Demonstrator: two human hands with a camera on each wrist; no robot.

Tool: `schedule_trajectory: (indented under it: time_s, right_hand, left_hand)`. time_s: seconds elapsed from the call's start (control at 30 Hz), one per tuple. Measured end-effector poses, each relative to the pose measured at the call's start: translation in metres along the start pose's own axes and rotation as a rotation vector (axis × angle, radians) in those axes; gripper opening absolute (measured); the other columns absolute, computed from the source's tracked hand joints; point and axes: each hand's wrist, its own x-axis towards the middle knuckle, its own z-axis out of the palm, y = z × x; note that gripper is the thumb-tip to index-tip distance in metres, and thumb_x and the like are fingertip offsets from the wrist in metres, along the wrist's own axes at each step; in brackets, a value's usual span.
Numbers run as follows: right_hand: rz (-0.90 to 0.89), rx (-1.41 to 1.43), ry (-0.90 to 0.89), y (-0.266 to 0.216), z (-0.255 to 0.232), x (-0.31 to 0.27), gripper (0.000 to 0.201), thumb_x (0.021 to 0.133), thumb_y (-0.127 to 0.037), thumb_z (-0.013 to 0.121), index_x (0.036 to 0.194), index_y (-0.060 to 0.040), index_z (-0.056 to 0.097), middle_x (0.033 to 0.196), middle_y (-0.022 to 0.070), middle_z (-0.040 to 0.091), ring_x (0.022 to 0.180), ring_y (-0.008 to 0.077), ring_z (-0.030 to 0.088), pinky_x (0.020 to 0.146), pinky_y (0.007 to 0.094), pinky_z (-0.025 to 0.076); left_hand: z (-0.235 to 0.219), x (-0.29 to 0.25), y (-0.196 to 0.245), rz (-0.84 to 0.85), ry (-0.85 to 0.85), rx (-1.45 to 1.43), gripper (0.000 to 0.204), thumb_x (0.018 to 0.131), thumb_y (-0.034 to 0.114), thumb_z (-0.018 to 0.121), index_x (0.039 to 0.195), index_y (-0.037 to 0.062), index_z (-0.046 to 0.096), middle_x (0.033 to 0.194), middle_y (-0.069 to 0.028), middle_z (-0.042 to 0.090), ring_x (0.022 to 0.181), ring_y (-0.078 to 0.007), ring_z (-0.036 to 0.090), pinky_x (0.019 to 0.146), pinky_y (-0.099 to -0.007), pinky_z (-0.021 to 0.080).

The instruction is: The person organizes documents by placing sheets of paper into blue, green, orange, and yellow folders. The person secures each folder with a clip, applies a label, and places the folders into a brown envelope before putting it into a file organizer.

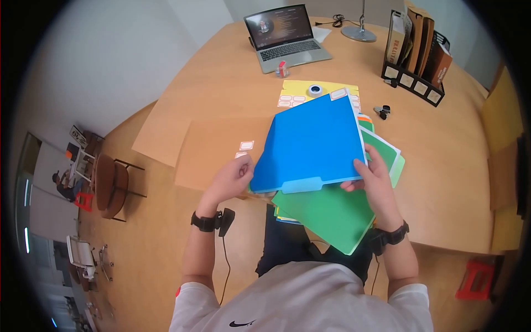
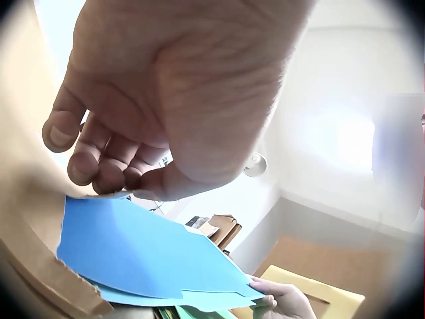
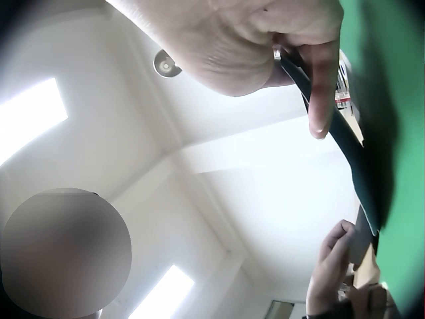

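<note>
A blue file folder [image 1: 315,138] with a pale blue tab lies slanted over the desk. My right hand [image 1: 376,172] grips its near right corner, thumb on top and fingers underneath. Its left end reaches into the ragged opening of a brown paper envelope [image 2: 73,279] in the left wrist view. Fingertips and thumb of my left hand [image 1: 233,176] pinch the envelope's upper edge at that opening. Green folders [image 1: 337,218] lie fanned below the blue one and overhang the desk edge. A white label with a red border [image 1: 338,94] shows at the blue folder's far corner.
Behind lies a yellow folder [image 1: 290,88] with red-bordered labels and a round white-and-black roll [image 1: 315,90]. Black binder clips [image 1: 382,112] lie to the right. A laptop [image 1: 287,44], a lamp base [image 1: 358,34] and a book rack [image 1: 412,83] stand farther back.
</note>
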Motion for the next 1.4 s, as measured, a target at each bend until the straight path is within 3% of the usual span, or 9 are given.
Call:
schedule_trajectory:
  time_s: [0.33, 0.63, 0.73, 0.83, 0.97, 1.07, 1.17, 1.27, 1.4]
  right_hand:
    - [0.088, 0.117, -0.12, 0.015, 0.034, -0.01, 0.05, 0.107, -0.016, 0.05, 0.151, -0.0029, 0.03, 0.111, 0.0168, 0.068, 0.087, 0.0241, 0.075, 0.071, 0.0303, 0.063]
    - [0.242, -0.196, -0.424, -0.01, 0.062, 0.012, 0.055, 0.105, -0.019, 0.056, 0.15, 0.0033, 0.035, 0.113, 0.0168, 0.066, 0.083, 0.0229, 0.075, 0.066, 0.0288, 0.061]
    - [0.292, -0.235, -0.501, 0.005, 0.08, 0.032, 0.055, 0.103, -0.016, 0.057, 0.149, 0.0053, 0.035, 0.115, 0.0176, 0.066, 0.085, 0.0241, 0.075, 0.066, 0.0294, 0.061]
    - [0.36, -0.043, -0.513, 0.025, 0.106, 0.041, 0.05, 0.1, -0.007, 0.055, 0.145, 0.0056, 0.037, 0.109, 0.0186, 0.066, 0.084, 0.0283, 0.076, 0.061, 0.0302, 0.063]
    - [0.437, 0.182, -0.533, 0.034, 0.122, 0.049, 0.05, 0.098, -0.005, 0.053, 0.144, 0.0036, 0.034, 0.116, 0.0221, 0.064, 0.084, 0.0317, 0.076, 0.059, 0.0309, 0.064]
    - [0.447, 0.171, -0.529, 0.023, 0.116, 0.046, 0.051, 0.097, -0.007, 0.054, 0.143, 0.0045, 0.035, 0.119, 0.0238, 0.063, 0.083, 0.0318, 0.076, 0.057, 0.0297, 0.063]
    - [0.455, -0.048, -0.627, 0.012, 0.119, 0.045, 0.058, 0.096, -0.012, 0.054, 0.147, 0.0059, 0.034, 0.115, 0.0229, 0.068, 0.081, 0.0252, 0.075, 0.066, 0.0292, 0.061]
    - [0.556, -0.009, -0.633, 0.019, 0.134, 0.053, 0.037, 0.094, -0.007, 0.054, 0.128, 0.0055, 0.044, 0.103, 0.0271, 0.071, 0.074, 0.0257, 0.076, 0.056, 0.0276, 0.062]
    - [0.587, 0.032, -0.694, 0.037, 0.14, 0.064, 0.033, 0.094, -0.006, 0.052, 0.123, 0.0053, 0.045, 0.095, 0.0265, 0.072, 0.067, 0.023, 0.073, 0.056, 0.0283, 0.061]
  left_hand:
    - [-0.003, 0.009, 0.012, -0.07, -0.1, -0.166, 0.016, 0.102, 0.01, 0.055, 0.088, 0.0015, 0.054, 0.077, 0.0007, 0.05, 0.073, -0.008, 0.048, 0.067, -0.0259, 0.044]
    - [-0.007, 0.01, 0.024, -0.133, -0.153, -0.092, 0.016, 0.1, 0.011, 0.057, 0.086, 0.0023, 0.056, 0.075, 0.0005, 0.054, 0.07, -0.0067, 0.051, 0.062, -0.0247, 0.044]
    - [-0.001, 0.011, 0.014, -0.006, -0.101, -0.085, 0.016, 0.099, 0.011, 0.059, 0.086, 0.0027, 0.056, 0.073, 0.0008, 0.055, 0.065, -0.006, 0.052, 0.057, -0.024, 0.043]
    - [0.002, 0.012, 0.017, 0.018, -0.075, -0.134, 0.015, 0.098, 0.01, 0.059, 0.086, 0.0027, 0.056, 0.072, 0.0008, 0.055, 0.065, -0.0055, 0.052, 0.057, -0.024, 0.044]
    - [-0.004, 0.01, 0.032, -0.138, -0.057, -0.122, 0.008, 0.091, 0.005, 0.06, 0.086, -0.0007, 0.057, 0.072, -0.0026, 0.055, 0.07, -0.0097, 0.053, 0.066, -0.0274, 0.046]
    - [-0.004, 0.007, 0.017, -0.038, 0.027, -0.126, 0.007, 0.09, 0.004, 0.06, 0.086, -0.0005, 0.056, 0.073, -0.0027, 0.056, 0.072, -0.0099, 0.054, 0.067, -0.027, 0.046]
    - [-0.003, 0.006, 0.015, -0.021, 0.02, -0.188, 0.007, 0.09, 0.002, 0.059, 0.086, -0.0004, 0.055, 0.073, -0.0029, 0.056, 0.072, -0.0099, 0.054, 0.067, -0.027, 0.046]
    - [-0.003, 0.006, 0.024, -0.059, -0.005, -0.169, 0.006, 0.089, 0.002, 0.059, 0.086, -0.0005, 0.054, 0.073, -0.0031, 0.056, 0.073, -0.0097, 0.054, 0.068, -0.0265, 0.046]
    - [-0.002, 0.001, 0.025, -0.096, 0.041, -0.201, 0.009, 0.088, 0.003, 0.059, 0.082, -0.0009, 0.053, 0.069, -0.003, 0.055, 0.069, -0.0101, 0.055, 0.065, -0.0274, 0.046]
